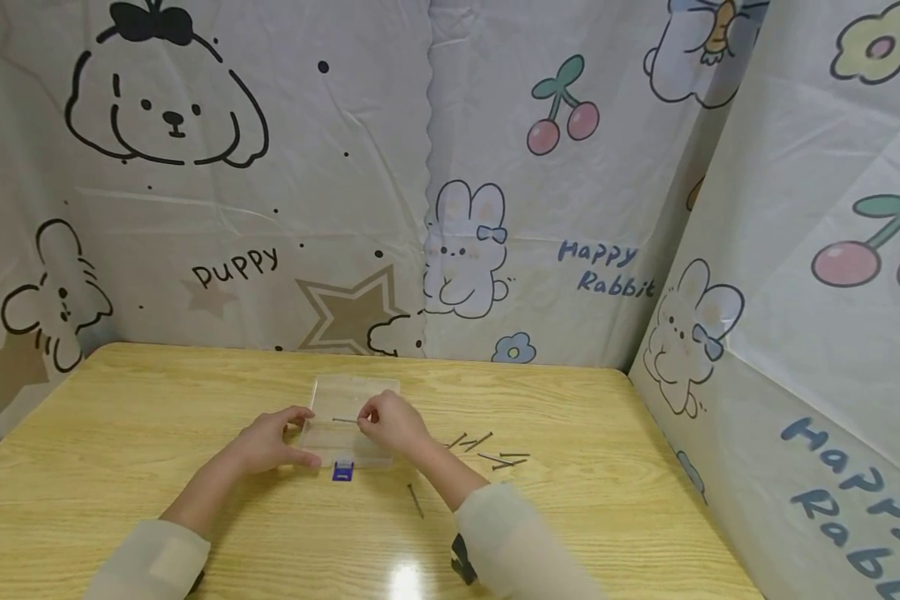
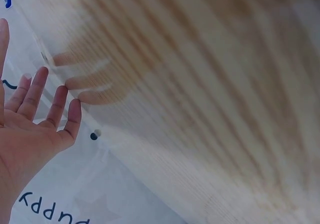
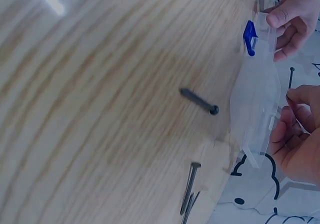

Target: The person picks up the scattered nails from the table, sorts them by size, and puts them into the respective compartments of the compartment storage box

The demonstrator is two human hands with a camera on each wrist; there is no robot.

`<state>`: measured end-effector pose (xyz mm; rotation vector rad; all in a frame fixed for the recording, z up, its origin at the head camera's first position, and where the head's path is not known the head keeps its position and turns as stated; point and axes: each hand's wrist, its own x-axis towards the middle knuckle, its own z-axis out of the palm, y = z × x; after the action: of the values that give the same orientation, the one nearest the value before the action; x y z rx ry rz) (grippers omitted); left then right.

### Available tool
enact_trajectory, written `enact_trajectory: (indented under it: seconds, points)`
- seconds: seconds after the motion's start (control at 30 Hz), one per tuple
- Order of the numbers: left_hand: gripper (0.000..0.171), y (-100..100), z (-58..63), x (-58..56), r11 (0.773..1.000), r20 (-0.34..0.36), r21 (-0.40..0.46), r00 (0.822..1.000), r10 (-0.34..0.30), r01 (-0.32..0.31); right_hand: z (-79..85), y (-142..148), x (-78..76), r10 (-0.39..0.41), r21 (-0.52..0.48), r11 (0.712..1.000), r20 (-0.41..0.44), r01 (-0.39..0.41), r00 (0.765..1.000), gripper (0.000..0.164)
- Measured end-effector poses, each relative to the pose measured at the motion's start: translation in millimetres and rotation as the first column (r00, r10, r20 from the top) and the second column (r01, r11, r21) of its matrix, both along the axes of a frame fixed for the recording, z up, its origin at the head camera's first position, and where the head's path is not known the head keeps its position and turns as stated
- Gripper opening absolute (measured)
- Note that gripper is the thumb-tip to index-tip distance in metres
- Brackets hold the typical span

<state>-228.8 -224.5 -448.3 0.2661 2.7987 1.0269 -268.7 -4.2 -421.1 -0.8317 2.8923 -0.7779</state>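
A clear plastic box (image 1: 378, 450) with a blue latch (image 1: 342, 471) on its near side sits on the table in front of me. My left hand (image 1: 270, 440) holds the box's left side, thumb at the near corner and fingertips farther along the edge. Over the box, my right hand (image 1: 392, 423) pinches a thin grey nail (image 1: 343, 420) between thumb and fingertips. The nail lies roughly level in the head view, its free end pointing left. In the right wrist view the held nail (image 3: 291, 78) shows its flat head away from the fingers.
Several loose nails (image 1: 512, 455) lie to the right of the box, some partly behind my right forearm. One single nail (image 1: 416, 500) lies nearer me. The wooden table (image 1: 157, 400) meets a printed cloth (image 1: 330, 208) at the back and right.
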Motion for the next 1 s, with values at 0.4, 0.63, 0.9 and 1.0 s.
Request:
enact_trajectory:
  seconds: [0.4, 0.63, 0.9, 1.0]
  points:
    - [0.08, -1.8, 0.5, -0.7, 1.0, -0.006, 0.009, 1.0, -0.011, 0.011, -6.9, -21.9, 5.4, -0.033, -0.018, 0.999, 0.013, 0.033, 0.999, 0.01]
    - [0.08, -1.0, 1.3, 1.0, 1.0, 0.001, 0.014, 1.0, -0.011, 0.011, -13.3, -30.9, 10.0, -0.062, -0.011, 0.998, 0.046, 0.062, 0.997, 0.011]
    - [0.078, -0.9, 1.9, 0.5, 1.0, -0.009, 0.025, 1.0, -0.016, 0.016, -17.9, -37.2, 11.0, -0.115, 0.009, 0.993, 0.049, 0.115, 0.992, 0.012]
    - [0.077, -1.0, 1.5, 0.5, 1.0, -0.015, 0.022, 1.0, -0.016, 0.017, -18.8, -38.7, 10.8, -0.129, 0.014, 0.992, 0.053, 0.129, 0.99, 0.012]
